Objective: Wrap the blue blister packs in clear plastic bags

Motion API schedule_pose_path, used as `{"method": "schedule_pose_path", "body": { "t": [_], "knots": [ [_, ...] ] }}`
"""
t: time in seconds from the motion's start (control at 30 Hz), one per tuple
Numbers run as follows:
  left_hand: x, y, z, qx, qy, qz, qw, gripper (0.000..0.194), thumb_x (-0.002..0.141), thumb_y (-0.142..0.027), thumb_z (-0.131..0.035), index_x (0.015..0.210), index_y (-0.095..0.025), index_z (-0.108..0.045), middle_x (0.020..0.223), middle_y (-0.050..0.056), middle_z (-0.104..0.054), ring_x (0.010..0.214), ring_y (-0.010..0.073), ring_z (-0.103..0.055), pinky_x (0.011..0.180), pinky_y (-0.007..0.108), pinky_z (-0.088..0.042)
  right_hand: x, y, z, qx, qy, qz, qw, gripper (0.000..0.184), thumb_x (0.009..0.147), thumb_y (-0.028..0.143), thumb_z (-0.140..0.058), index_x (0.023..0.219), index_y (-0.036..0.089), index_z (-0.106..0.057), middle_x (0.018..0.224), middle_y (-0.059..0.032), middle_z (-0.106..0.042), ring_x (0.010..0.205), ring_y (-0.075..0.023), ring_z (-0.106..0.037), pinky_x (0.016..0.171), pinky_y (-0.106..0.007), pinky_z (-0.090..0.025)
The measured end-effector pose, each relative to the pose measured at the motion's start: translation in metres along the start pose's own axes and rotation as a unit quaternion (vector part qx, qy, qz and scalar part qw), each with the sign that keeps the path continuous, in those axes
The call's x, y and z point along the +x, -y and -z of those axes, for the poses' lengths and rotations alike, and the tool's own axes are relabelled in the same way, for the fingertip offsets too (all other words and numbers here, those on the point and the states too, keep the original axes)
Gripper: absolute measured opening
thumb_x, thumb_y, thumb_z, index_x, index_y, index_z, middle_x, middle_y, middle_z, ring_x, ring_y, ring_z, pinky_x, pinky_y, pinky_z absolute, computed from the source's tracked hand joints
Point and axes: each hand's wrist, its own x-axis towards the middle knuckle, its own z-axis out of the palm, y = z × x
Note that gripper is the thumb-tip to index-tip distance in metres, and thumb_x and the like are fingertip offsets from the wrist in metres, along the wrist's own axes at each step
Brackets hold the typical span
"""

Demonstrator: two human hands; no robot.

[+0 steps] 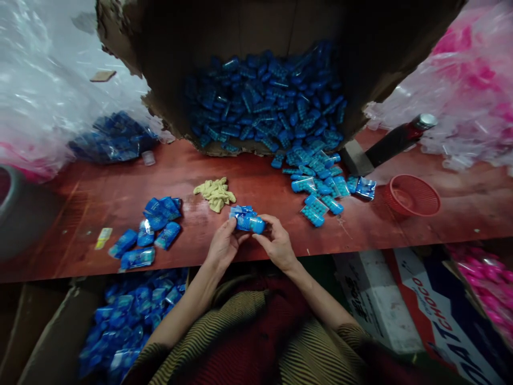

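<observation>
Between my two hands lies a small blue-capped bottle point(256, 224) with a printed blue sleeve around its body. My left hand point(224, 247) grips the sleeved end with thumb and fingers. At the cap end, my right hand point(279, 245) pinches the bottle. Just behind it are some flat printed blue sleeves point(241, 209); whether they rest on the table or in my left fingers I cannot tell. To the right spreads a loose pile of clear bottles point(315, 208) filled with blue beads. Several printed blue bottles point(138, 258) lie on the left.
A torn cardboard box point(160, 107) opens toward me, heaped with blue bottles point(268, 101). A yellow cloth point(215, 193), a red basket point(412, 196) and a dark bar-like object point(395, 141) sit on the red table point(256, 174). Below the front edge are more blue bottles point(132, 315).
</observation>
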Motion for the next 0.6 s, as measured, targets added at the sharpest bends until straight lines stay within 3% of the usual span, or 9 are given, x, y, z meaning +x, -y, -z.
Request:
{"method": "schedule_pose_path", "body": {
  "t": [0.17,0.37,0.6],
  "knots": [
    [0.0,-0.003,-0.002,-0.034,0.002,0.029,0.999,0.009,0.079,-0.022,-0.064,0.083,-0.014,-0.063,0.073,0.002,-0.07,0.064,0.0133,-0.065,0.058,0.024,-0.054,-0.004,-0.004,-0.006,-0.056,0.0,0.074,0.996,0.031,0.079,0.025,-0.065,0.108,0.023,-0.055,0.107,-0.0069,-0.057,0.103,-0.0205,-0.056,0.093,-0.037,-0.047],
    [-0.001,-0.003,0.0,-0.003,0.012,0.03,0.999,0.012,0.077,-0.023,-0.067,0.081,-0.013,-0.064,0.074,0.004,-0.071,0.064,0.0133,-0.066,0.058,0.023,-0.054,0.002,0.006,0.0,0.09,0.08,-0.065,0.991,0.024,0.082,0.028,-0.059,0.105,0.022,-0.058,0.087,-0.002,-0.058,0.071,-0.0128,-0.058,0.066,-0.026,-0.053],
    [-0.003,-0.007,-0.005,0.022,0.017,0.018,0.999,0.012,0.075,-0.024,-0.068,0.08,-0.015,-0.063,0.074,0.002,-0.071,0.065,0.0131,-0.066,0.066,0.026,-0.054,0.004,0.0,-0.009,0.175,0.035,-0.151,0.972,0.025,0.077,0.028,-0.061,0.1,0.02,-0.056,0.073,0.0032,-0.054,0.059,-0.0093,-0.057,0.058,-0.024,-0.053]
  ]
}}
